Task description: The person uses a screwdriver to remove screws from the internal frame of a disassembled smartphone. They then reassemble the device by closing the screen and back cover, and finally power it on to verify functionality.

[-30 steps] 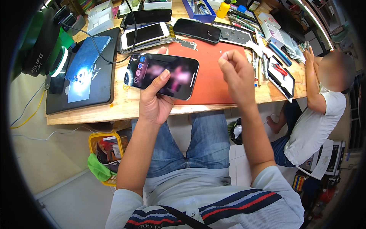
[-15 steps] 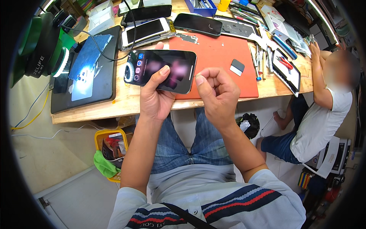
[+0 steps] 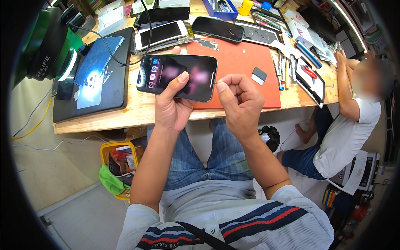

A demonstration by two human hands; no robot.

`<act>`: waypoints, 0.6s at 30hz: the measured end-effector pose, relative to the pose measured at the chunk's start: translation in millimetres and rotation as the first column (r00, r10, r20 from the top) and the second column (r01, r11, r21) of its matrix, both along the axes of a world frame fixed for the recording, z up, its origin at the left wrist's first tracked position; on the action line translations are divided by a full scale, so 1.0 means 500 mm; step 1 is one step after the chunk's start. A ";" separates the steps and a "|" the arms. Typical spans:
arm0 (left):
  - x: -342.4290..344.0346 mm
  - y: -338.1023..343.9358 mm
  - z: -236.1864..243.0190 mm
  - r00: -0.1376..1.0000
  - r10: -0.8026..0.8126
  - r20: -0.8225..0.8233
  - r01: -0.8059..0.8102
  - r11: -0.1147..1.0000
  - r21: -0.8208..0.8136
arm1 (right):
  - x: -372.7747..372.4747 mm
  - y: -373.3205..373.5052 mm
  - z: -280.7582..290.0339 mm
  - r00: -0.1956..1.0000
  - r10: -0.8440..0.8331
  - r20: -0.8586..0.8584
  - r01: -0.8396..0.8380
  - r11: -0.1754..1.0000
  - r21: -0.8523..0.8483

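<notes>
A black smartphone with a lit screen and a column of app icons lies sideways in my left hand. That hand's thumb rests across the screen, and its fingers support the phone from beneath. Close to the phone's right end, my right hand is closed in a pinch, thumb against the bent fingers. Whatever sits in that pinch, if anything, is too small to make out. Below both hands is an orange mat, with a small black-and-white card-like piece lying on it to the right.
Several phones, including a white one and a black one, lie behind the mat. Left is a dark flat slab under a lit green-and-black device. Tools and a tablet frame lie right, near a seated person.
The whole picture has shifted a little. Both hands and the phone keep nearly the same pose, with the right pinch still beside the phone's right end.
</notes>
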State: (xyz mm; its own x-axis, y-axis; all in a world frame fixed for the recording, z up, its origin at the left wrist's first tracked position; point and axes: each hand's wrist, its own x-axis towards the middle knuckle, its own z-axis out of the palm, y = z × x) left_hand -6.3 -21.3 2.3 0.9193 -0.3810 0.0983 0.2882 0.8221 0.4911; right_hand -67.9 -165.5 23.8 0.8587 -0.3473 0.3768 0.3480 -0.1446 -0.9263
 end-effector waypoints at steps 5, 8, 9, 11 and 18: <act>-0.002 -0.003 0.009 0.999 0.017 -0.036 -0.017 1.000 -0.016 | 0.000 0.003 0.001 1.000 -0.010 -0.005 0.010 1.000 -0.013; -0.002 -0.002 0.007 1.000 0.003 0.008 -0.003 1.000 -0.009 | 0.001 0.004 -0.002 1.000 -0.012 0.006 0.012 1.000 -0.009; -0.002 -0.002 0.006 1.000 0.002 0.003 -0.002 1.000 -0.016 | 0.001 0.003 -0.002 1.000 -0.011 0.005 0.011 1.000 -0.011; -0.003 -0.002 0.006 1.000 0.005 0.001 -0.005 1.000 -0.019 | 0.002 0.003 -0.004 1.000 -0.012 0.008 0.012 1.000 -0.009; -0.003 -0.004 0.006 1.000 0.027 0.010 -0.027 0.999 0.019 | 0.001 0.004 -0.006 1.000 -0.022 0.007 0.022 1.000 -0.013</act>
State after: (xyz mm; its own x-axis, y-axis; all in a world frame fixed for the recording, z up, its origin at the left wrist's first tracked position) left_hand -7.5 -23.3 5.4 0.9283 -0.3581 0.1005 0.2612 0.8199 0.5095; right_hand -67.2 -163.6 20.7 0.8482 -0.3608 0.3878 0.3513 -0.1646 -0.9217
